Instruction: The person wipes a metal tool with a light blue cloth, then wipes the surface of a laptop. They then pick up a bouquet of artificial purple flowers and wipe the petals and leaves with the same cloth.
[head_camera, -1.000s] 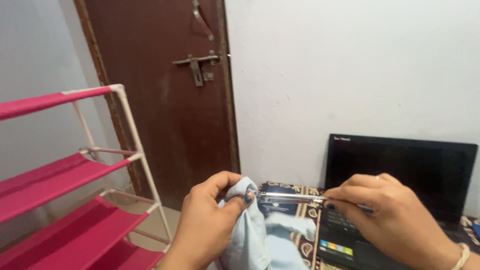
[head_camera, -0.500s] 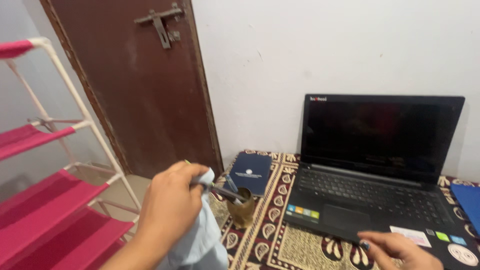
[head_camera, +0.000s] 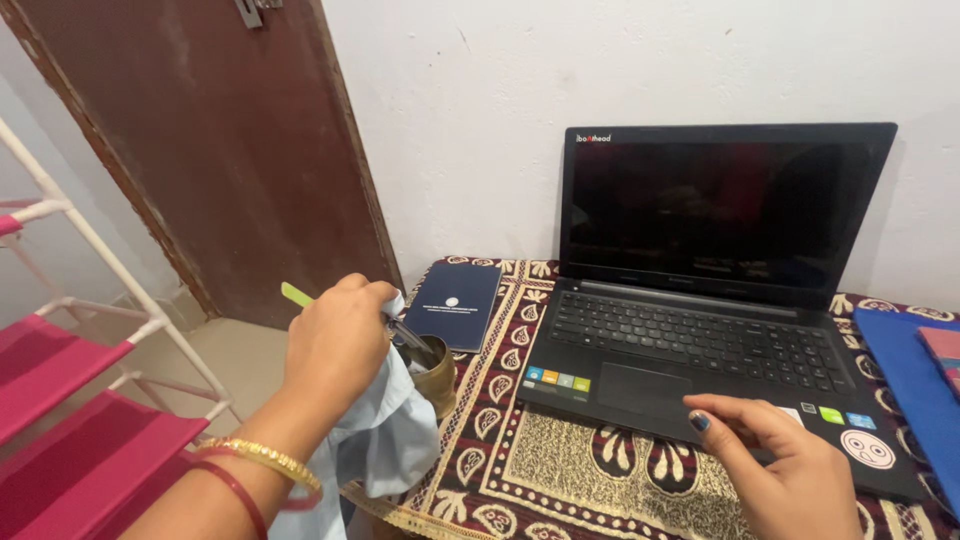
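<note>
While lowering a pen (head_camera: 408, 338) into the brass cup (head_camera: 437, 377), left hand (head_camera: 338, 340) closed on pen and cloth (head_camera: 385, 445); right hand (head_camera: 790, 470) loose and empty by the laptop (head_camera: 700, 330); next calls for letting go.

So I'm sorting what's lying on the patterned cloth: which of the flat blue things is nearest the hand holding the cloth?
The dark navy booklet, left of the laptop, beside the left hand. The brighter blue one lies at the far right edge.

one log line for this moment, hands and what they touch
left hand: holds pale blue cloth, pen at brass cup | right hand: resting on laptop edge
</note>
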